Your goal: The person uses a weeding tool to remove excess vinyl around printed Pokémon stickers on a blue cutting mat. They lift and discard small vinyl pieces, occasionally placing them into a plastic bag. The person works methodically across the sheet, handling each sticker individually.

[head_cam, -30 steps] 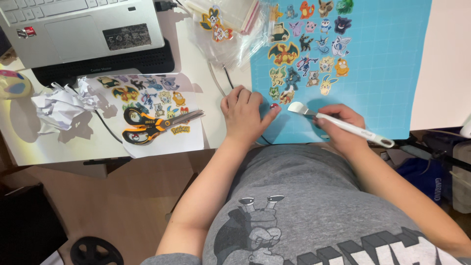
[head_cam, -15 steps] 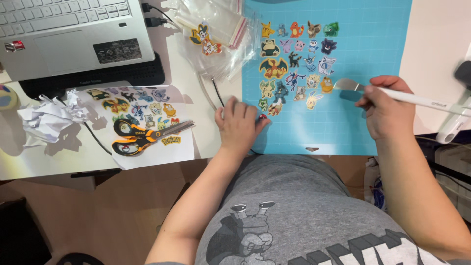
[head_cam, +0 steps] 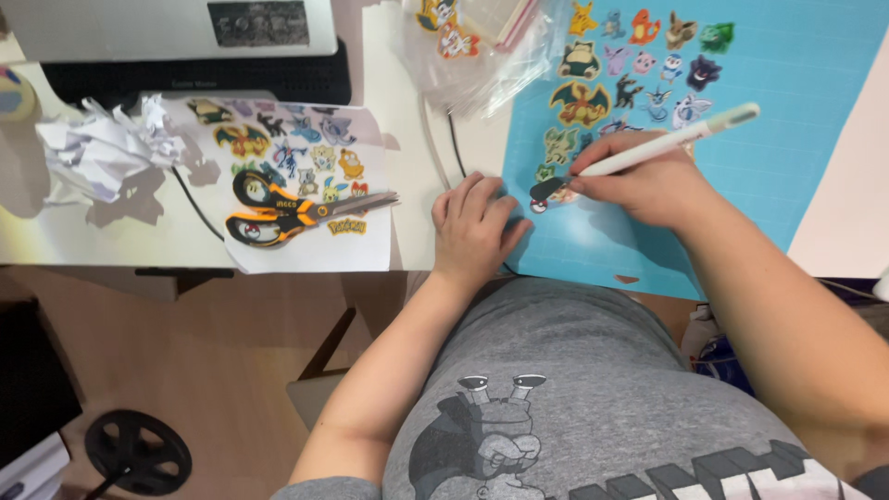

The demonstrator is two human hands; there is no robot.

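Note:
My right hand (head_cam: 639, 181) grips a white spatula tool (head_cam: 662, 148), its flat dark tip pressed down among the cut-out cartoon stickers (head_cam: 611, 83) on the blue cutting mat (head_cam: 796, 120). Fingers together, my left hand (head_cam: 474, 227) lies flat on the white desk at the mat's left edge, touching the mat corner and holding nothing. Several colourful stickers lie in rows on the mat above my right hand; some are hidden under it.
A printed sticker sheet (head_cam: 306, 185) lies left of my left hand with orange-and-black scissors (head_cam: 287, 211) on it. Crumpled white paper (head_cam: 102, 153) sits further left. A laptop (head_cam: 176, 28) stands at the back, a clear plastic bag (head_cam: 482, 46) beside the mat.
My right hand has swung the spatula from the mat's right side leftward to the lower stickers. The left hand stayed at the mat's edge.

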